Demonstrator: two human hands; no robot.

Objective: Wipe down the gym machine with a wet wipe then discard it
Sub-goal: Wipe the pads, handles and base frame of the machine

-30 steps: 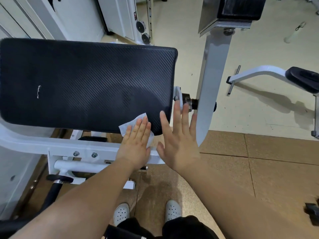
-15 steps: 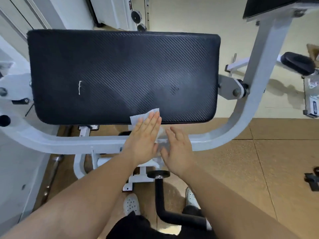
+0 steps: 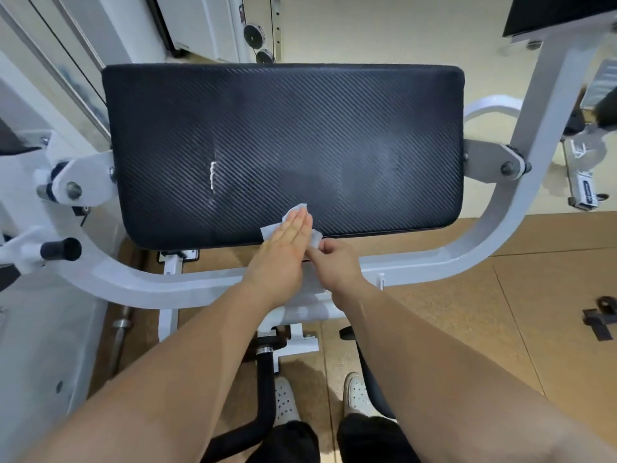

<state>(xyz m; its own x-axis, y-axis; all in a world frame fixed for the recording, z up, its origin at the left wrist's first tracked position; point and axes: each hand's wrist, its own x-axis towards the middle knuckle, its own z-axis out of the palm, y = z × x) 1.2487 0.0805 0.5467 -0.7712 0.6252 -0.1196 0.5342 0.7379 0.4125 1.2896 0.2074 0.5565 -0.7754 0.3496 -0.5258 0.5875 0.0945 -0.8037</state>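
Note:
A wide black textured pad [image 3: 283, 145] of the gym machine sits on a curved white frame [image 3: 133, 282] in front of me. A white wet wipe [image 3: 271, 229] lies on the pad's lower front edge. My left hand [image 3: 283, 255] presses flat on the wipe, fingers together and pointing up. My right hand [image 3: 337, 265] is curled beside it, its fingertips pinching the wipe's right corner [image 3: 316, 236]. Damp streaks show across the pad, and a small white scuff [image 3: 212, 175] marks its left half.
White uprights and bolted brackets [image 3: 500, 162] flank the pad. A black handle [image 3: 61, 249] sticks out at left, and a black curved bar [image 3: 263, 396] runs down between my feet. Another machine stands at right. A black clip [image 3: 599, 320] lies on the tan floor.
The view has shifted left so the pad now sits centred. My left hand slid the wipe along the pad's lower edge. My right hand went from spread open to curled, pinching the wipe's corner.

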